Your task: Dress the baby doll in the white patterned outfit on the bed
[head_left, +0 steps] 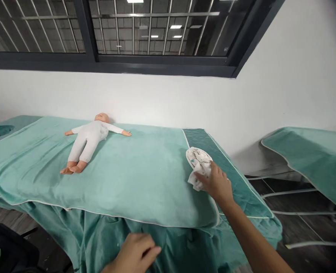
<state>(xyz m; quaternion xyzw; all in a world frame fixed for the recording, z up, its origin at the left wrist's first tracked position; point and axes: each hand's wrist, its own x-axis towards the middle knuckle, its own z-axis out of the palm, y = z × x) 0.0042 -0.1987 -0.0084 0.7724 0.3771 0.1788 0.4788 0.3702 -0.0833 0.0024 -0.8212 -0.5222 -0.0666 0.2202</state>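
1. Head view: right hand (217, 184) reaches to the far right of the green-covered table (145, 178), fingers partly curled on a crumpled white patterned cloth (198, 163), apparently gripping its near edge.
2. Left hand (136, 256) rests at the near edge, fingers loosely spread flat on the hanging green cover, holding nothing.
3. Progress, as I judge it: the cloth is only just grasped; the baby doll (90, 140) lies face-up, far left, well apart, untouched.
4. No containers show.

No legible text or labels
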